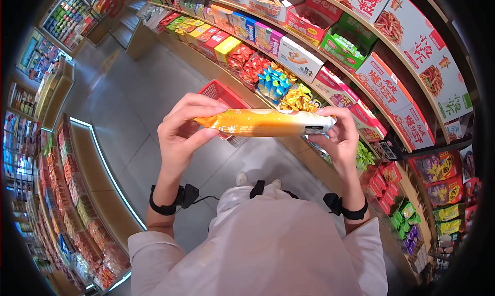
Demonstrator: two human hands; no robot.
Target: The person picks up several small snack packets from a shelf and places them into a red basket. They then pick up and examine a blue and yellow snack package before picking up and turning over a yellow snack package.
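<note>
1. Both hands pinch a long orange packet by its ends, holding it level at the centre of the frame. The left hand has its grip clamped on the left end, thumb under and fingers over. The right hand has its grip clamped on the right end, beside the white label.
2. By its look the orange packet is light, with a slick, crinkly wrapper that gives under pressure. Its contents may crush or snap, so the ends seem better places to take hold than the middle.
3. Just behind it, partly hidden, a red basket appears to rest on the grey floor.
4. Rows of boxes and bright bags curve across the upper right.
</note>
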